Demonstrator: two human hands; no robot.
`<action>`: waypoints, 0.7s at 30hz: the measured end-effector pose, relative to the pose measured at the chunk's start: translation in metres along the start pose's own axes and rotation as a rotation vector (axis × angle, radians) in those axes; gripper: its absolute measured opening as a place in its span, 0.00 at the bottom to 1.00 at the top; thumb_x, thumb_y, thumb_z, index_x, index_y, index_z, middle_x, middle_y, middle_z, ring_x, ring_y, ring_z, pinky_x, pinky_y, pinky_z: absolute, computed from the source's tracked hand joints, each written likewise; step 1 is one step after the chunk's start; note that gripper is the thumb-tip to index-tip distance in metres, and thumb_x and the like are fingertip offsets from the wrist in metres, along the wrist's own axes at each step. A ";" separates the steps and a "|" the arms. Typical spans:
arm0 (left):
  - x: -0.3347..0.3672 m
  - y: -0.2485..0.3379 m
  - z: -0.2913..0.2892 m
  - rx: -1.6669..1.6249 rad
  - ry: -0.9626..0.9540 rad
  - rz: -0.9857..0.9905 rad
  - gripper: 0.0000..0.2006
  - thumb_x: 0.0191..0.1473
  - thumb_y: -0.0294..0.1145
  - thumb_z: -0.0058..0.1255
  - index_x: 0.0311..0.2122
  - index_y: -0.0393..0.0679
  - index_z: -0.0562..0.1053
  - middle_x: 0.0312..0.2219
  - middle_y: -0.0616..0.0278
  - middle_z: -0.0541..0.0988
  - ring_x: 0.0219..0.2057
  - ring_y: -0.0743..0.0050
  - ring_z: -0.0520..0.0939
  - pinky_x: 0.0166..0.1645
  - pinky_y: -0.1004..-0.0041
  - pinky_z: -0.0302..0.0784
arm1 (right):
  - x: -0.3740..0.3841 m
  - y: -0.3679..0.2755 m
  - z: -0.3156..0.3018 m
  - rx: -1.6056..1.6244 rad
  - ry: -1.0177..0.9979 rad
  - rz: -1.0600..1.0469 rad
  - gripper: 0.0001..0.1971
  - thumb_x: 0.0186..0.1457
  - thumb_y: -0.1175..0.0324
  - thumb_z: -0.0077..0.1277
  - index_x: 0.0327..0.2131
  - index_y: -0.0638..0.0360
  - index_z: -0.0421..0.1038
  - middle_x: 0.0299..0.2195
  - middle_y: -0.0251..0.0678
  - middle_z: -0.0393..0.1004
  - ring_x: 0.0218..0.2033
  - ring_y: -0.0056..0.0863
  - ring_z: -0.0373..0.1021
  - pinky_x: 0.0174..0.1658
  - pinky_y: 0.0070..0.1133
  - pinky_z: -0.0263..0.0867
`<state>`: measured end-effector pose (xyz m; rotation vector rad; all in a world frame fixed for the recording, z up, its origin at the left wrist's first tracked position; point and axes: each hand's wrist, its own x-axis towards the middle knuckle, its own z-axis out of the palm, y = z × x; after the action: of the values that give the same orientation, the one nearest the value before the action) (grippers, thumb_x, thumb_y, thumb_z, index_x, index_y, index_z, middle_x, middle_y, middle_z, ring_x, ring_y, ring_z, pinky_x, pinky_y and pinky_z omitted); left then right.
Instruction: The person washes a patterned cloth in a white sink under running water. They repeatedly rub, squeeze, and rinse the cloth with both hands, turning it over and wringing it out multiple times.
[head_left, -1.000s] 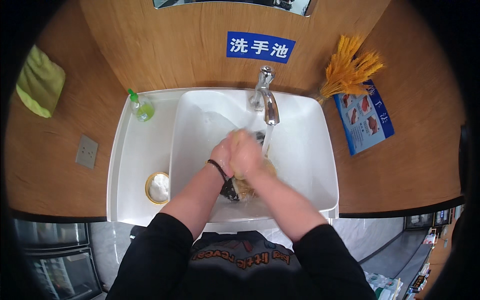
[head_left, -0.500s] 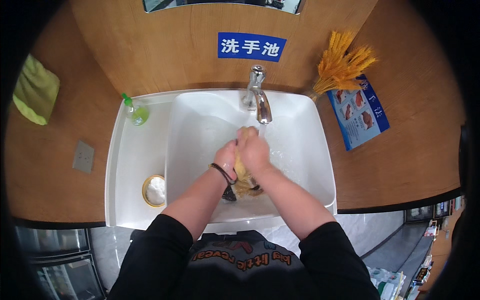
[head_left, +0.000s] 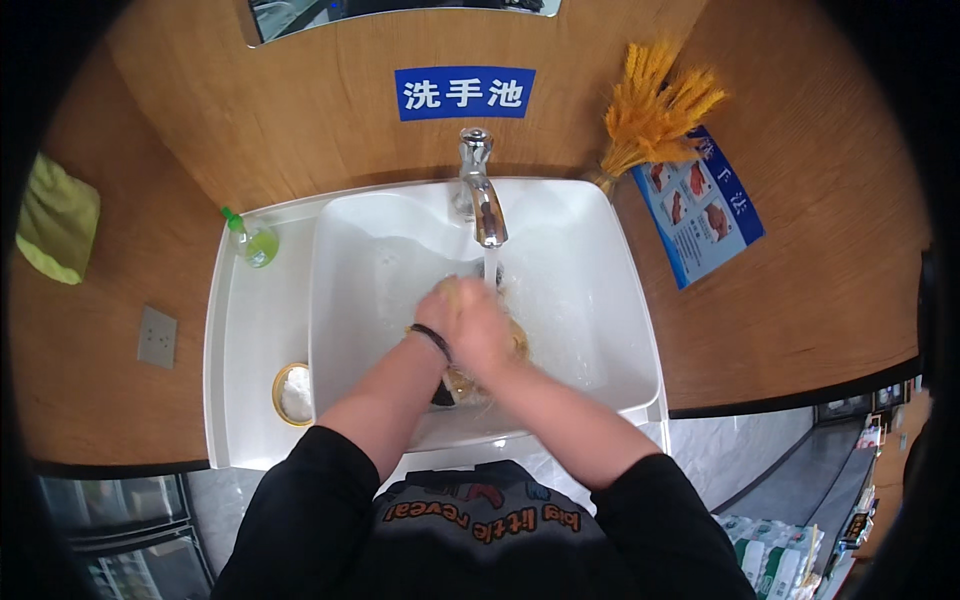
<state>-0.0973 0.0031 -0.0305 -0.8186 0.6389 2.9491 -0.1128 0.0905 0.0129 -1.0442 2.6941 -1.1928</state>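
Note:
Over the white sink basin (head_left: 585, 290), my left hand (head_left: 436, 306) and my right hand (head_left: 482, 325) are pressed together on a wet, yellowish-tan cloth (head_left: 519, 340). Both sets of fingers are closed and smeared by motion. Most of the cloth is hidden under my hands; a soaked part hangs below, with a dark piece (head_left: 443, 392) beside it near my left wrist. A dark braided bracelet (head_left: 431, 338) circles that wrist. From the chrome faucet (head_left: 488, 215), water runs down just behind my hands.
Left of the basin, the white counter (head_left: 255, 330) bears a green-capped bottle (head_left: 260, 247) and a round dish of white powder (head_left: 295, 393). A yellow-green towel (head_left: 60, 220) hangs on the left wall. Dried wheat stalks (head_left: 655, 110) and a blue poster (head_left: 700, 215) are at the right.
My hands have come closer together around the cloth, covering more of it. The whole scene has shifted slightly left in the view.

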 end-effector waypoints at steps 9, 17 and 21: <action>-0.009 0.010 0.001 0.392 0.180 0.204 0.17 0.50 0.40 0.45 0.39 0.36 0.70 0.33 0.59 0.74 0.34 0.70 0.75 0.39 0.72 0.70 | 0.059 0.078 -0.017 -0.248 -0.390 -0.048 0.15 0.48 0.58 0.43 0.38 0.54 0.66 0.34 0.45 0.71 0.41 0.42 0.65 0.44 0.34 0.61; -0.025 0.026 -0.038 0.577 0.255 0.140 0.21 0.46 0.33 0.46 0.47 0.40 0.63 0.33 0.60 0.71 0.32 0.71 0.73 0.35 0.73 0.71 | 0.017 0.063 -0.042 -0.416 -0.973 0.051 0.13 0.49 0.61 0.41 0.34 0.53 0.72 0.31 0.44 0.72 0.33 0.44 0.69 0.39 0.33 0.65; -0.027 0.019 -0.032 0.839 0.159 0.155 0.25 0.43 0.27 0.46 0.49 0.39 0.59 0.32 0.61 0.70 0.29 0.74 0.72 0.31 0.77 0.70 | 0.023 0.063 -0.063 -0.589 -0.956 0.012 0.13 0.50 0.62 0.39 0.34 0.55 0.72 0.34 0.44 0.71 0.37 0.44 0.66 0.41 0.31 0.63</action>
<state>-0.0609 -0.0246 -0.0344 -0.9011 1.8202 2.3267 -0.1830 0.1490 0.0214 -1.1991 2.2080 0.1833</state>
